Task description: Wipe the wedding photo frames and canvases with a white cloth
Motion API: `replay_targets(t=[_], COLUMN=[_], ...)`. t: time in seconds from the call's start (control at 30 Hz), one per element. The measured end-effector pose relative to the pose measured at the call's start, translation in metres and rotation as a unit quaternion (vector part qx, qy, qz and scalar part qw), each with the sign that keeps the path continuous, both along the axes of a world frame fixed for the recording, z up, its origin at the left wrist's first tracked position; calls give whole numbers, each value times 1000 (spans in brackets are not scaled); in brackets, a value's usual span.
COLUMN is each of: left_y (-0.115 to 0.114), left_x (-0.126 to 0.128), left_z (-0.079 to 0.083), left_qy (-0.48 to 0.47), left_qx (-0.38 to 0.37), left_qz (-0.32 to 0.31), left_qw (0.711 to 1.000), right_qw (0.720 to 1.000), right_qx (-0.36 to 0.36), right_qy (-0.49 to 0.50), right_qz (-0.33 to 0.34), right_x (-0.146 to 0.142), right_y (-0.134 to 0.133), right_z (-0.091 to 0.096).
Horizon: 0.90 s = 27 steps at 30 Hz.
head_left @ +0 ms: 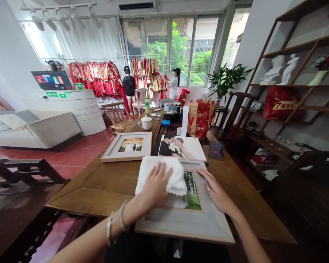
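My left hand lies flat on a folded white cloth, fingers stretched out and pressing it onto the near picture frame. The cloth covers the frame's upper left part and hides much of the picture, where green grass and white uprights show. My right hand rests open on the right side of the same frame, fingers extended along its pale border. That frame sits at the table's near edge. Just beyond it lies a wedding photo print. A second, smaller framed picture lies to the left.
The wooden table also bears a white teapot, a green bottle, a blue box, a red-and-tan paper bag and a small dark block. Shelves stand right. Two people are by the clothes racks.
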<state>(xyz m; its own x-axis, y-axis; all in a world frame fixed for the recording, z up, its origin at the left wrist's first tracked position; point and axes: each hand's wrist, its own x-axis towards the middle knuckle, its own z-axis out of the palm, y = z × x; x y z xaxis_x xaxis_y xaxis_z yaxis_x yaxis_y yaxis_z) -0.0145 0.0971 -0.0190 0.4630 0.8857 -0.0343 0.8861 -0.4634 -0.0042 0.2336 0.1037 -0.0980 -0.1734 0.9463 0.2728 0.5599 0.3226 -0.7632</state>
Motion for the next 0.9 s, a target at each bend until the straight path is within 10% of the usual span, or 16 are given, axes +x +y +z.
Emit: replay_targets(t=[0.17, 0.53, 0.9], left_y=[23, -113, 10], left_x=[2, -27, 12], left_z=[-1, -4, -9], left_qy=[32, 97, 25], left_qx=[30, -111, 49], left_qz=[-3, -39, 16], left_qw=[999, 988, 998], right_qw=[1000, 1000, 1000], right_qx=[1, -8, 4], right_qy=[5, -1, 2], right_qz=[-8, -27, 5], right_x=[-1, -5, 0], right_y=[1, 1, 0], right_z=[-1, 4, 2])
